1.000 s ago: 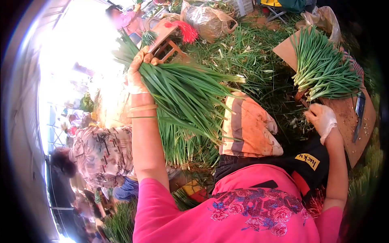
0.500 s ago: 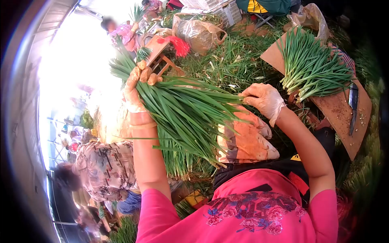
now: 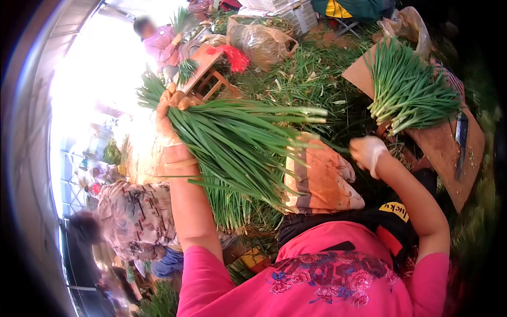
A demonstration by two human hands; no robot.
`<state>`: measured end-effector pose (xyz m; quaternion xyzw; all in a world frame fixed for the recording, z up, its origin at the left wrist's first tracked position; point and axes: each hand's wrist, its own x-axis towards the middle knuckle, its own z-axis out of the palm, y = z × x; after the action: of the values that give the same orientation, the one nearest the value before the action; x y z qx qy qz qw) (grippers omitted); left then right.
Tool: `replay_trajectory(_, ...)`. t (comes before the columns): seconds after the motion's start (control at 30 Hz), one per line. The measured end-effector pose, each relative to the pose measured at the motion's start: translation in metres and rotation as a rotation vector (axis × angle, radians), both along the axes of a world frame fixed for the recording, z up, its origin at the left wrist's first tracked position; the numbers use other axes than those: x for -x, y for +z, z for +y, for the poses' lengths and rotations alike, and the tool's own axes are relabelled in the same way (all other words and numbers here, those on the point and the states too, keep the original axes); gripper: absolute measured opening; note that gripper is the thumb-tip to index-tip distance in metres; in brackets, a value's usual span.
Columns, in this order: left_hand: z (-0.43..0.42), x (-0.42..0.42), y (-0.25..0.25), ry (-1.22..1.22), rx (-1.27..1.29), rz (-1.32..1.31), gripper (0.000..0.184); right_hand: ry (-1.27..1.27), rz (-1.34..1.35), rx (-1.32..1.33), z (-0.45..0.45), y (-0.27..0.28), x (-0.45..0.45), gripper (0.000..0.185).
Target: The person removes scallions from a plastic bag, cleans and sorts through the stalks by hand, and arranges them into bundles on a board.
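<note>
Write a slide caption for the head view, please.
Left hand gripping a bundle of green stalks, a knife lying on the board.

Glare (image 3: 100, 74) whitens the upper left. Pale sheeting (image 3: 34, 164) slopes along the left edge. A table (image 3: 204, 64) stands left of top centre; brown floor (image 3: 323, 39) shows right of it.

We take this for a vegetable packing shed or greenhouse: pale sheeting (image 3: 59, 47) rises at one side, metal bars (image 3: 84, 289) cross near it, and strong daylight floods in. Leafy scraps (image 3: 311, 79) litter the ground around us. We see cut greens (image 3: 414, 87) piled on a board (image 3: 449, 169) with a knife (image 3: 461, 140), red strands (image 3: 235, 57) at a low wooden counter (image 3: 206, 59), a crate (image 3: 301, 18), a bulging bag (image 3: 259, 42), and other people, one in pink (image 3: 158, 43), one in a patterned shirt (image 3: 134, 216).
</note>
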<state>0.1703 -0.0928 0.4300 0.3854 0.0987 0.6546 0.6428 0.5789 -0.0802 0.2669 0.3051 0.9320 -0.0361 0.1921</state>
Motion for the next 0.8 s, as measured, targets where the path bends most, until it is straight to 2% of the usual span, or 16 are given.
replay_trajectory(0.03, -0.002, 0.003, 0.002, 0.045, 0.014, 0.004, 0.022, -0.113, -0.161, 0.071, -0.001, -0.039, -0.013, 0.039)
replay_trajectory(0.07, -0.004, 0.004, 0.003, 0.095, 0.027, 0.01, 0.023, -0.259, -0.357, 0.212, -0.006, -0.055, -0.026, 0.032)
replay_trajectory(0.1, -0.006, 0.005, 0.006, 0.15, 0.037, 0.021, 0.023, -0.26, -0.36, 0.28, -0.008, -0.082, -0.052, 0.03)
replay_trajectory(0.13, -0.008, 0.008, 0.011, 0.21, 0.045, 0.032, 0.023, -0.261, -0.555, 0.318, -0.006, -0.091, -0.059, 0.037)
replay_trajectory(0.2, -0.007, 0.006, 0.012, 0.333, 0.049, 0.221, 0.029, -0.243, -0.614, 0.212, -0.005, -0.054, -0.05, 0.043)
replay_trajectory(0.27, -0.004, -0.004, 0.011, 0.252, 0.034, 0.279, 0.031, -0.417, -0.361, 0.08, -0.002, -0.006, -0.032, 0.044)
replay_trajectory(0.33, -0.001, -0.019, 0.009, 0.264, 0.053, 0.287, 0.033, -0.456, 0.223, -0.018, 0.004, -0.01, -0.035, 0.047)
replay_trajectory(0.4, 0.003, -0.031, 0.009, 0.233, 0.052, 0.31, 0.032, -0.299, 0.858, -0.048, -0.005, 0.015, -0.02, 0.05)
replay_trajectory(0.47, 0.009, -0.045, 0.005, 0.233, 0.059, 0.233, 0.032, -0.242, 1.138, -0.138, -0.024, 0.061, 0.017, 0.058)
replay_trajectory(0.53, 0.015, -0.06, 0.002, 0.212, 0.09, 0.114, 0.03, -0.181, 1.228, -0.12, -0.039, 0.093, 0.042, 0.068)
replay_trajectory(0.6, 0.023, -0.073, -0.003, 0.204, 0.111, 0.106, 0.026, -0.194, 1.275, -0.16, -0.049, 0.105, 0.062, 0.076)
replay_trajectory(0.67, 0.023, -0.093, 0.001, 0.281, 0.149, 0.133, 0.025, -0.195, 1.251, -0.197, -0.049, 0.109, 0.074, 0.093)
replay_trajectory(0.73, 0.027, -0.108, -0.001, 0.284, 0.137, 0.097, 0.024, -0.172, 1.302, -0.295, -0.043, 0.108, 0.084, 0.1)
replay_trajectory(0.8, 0.026, -0.133, 0.001, 0.376, 0.19, 0.131, 0.024, -0.279, 1.266, -0.36, -0.04, 0.117, 0.099, 0.101)
